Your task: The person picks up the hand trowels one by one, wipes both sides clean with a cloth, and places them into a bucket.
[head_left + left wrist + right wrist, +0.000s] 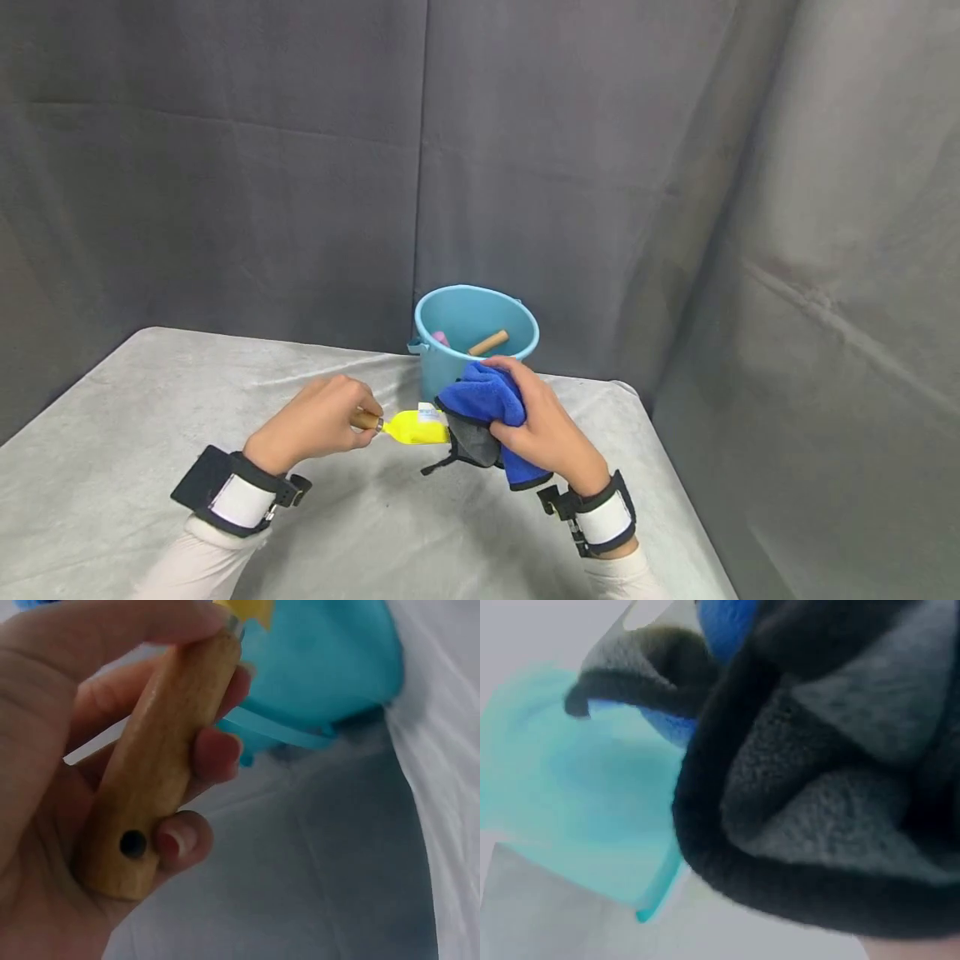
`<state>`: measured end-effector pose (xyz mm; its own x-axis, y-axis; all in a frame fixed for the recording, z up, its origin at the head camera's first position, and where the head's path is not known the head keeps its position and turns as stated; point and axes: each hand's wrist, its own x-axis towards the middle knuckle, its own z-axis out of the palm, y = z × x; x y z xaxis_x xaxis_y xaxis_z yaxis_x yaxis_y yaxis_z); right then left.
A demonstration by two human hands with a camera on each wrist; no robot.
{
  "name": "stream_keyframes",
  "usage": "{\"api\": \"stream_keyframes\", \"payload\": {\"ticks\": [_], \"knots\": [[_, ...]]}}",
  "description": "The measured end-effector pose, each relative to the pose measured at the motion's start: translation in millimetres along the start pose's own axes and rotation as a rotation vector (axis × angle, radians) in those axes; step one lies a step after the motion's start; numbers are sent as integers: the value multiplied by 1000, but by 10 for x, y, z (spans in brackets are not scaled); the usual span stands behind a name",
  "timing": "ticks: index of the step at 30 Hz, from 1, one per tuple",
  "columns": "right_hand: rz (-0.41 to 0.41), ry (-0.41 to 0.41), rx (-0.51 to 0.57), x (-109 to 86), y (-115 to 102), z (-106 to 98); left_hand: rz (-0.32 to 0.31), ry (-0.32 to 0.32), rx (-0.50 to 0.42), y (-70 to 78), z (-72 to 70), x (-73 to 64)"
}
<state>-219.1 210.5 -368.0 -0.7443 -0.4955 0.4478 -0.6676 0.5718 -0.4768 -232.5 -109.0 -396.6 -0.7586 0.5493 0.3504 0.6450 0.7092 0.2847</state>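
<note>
My left hand (pixel 318 421) grips the wooden handle (pixel 161 757) of a small trowel whose yellow blade (pixel 408 427) points right. Near the blade's far end is a white label (pixel 429 412). Bunched in my right hand (pixel 551 425) is a cloth (pixel 483 396), blue on one side and grey on the other, with a black edge. It meets the blade's tip in the head view and hides that end; whether they touch is unclear. Folds of the cloth (pixel 840 802) fill much of the right wrist view and cover the fingers.
A light-blue bucket (pixel 442 373) stands just beyond both hands at the table's back. Inside it are a wooden stick-like piece (pixel 489 342) and something pink (pixel 440 338). Grey curtains (pixel 300 167) hang behind and to the right of the cloth-covered table (pixel 97 458).
</note>
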Motion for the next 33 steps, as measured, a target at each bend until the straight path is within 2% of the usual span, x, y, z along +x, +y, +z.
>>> {"api": "stream_keyframes", "payload": {"ticks": [5,9,14,18,24,29,33], "knots": [[-69,38,-48,61,-89,115,21,11,-28,162,16,23],[-83,-18,-62,73,-130,267,67,42,-28,198,55,16],[-85,-112,-72,83,-174,438,87,48,-42,193,111,-21],[-73,-158,-84,76,-187,532,121,51,-58,181,136,-2],[-57,-189,-69,44,-184,630,149,65,-62,147,169,0],[-65,-223,-86,19,-195,696,161,96,-69,97,210,-69],[-82,-250,-116,-31,-192,749,146,107,-74,75,262,-134]]}}
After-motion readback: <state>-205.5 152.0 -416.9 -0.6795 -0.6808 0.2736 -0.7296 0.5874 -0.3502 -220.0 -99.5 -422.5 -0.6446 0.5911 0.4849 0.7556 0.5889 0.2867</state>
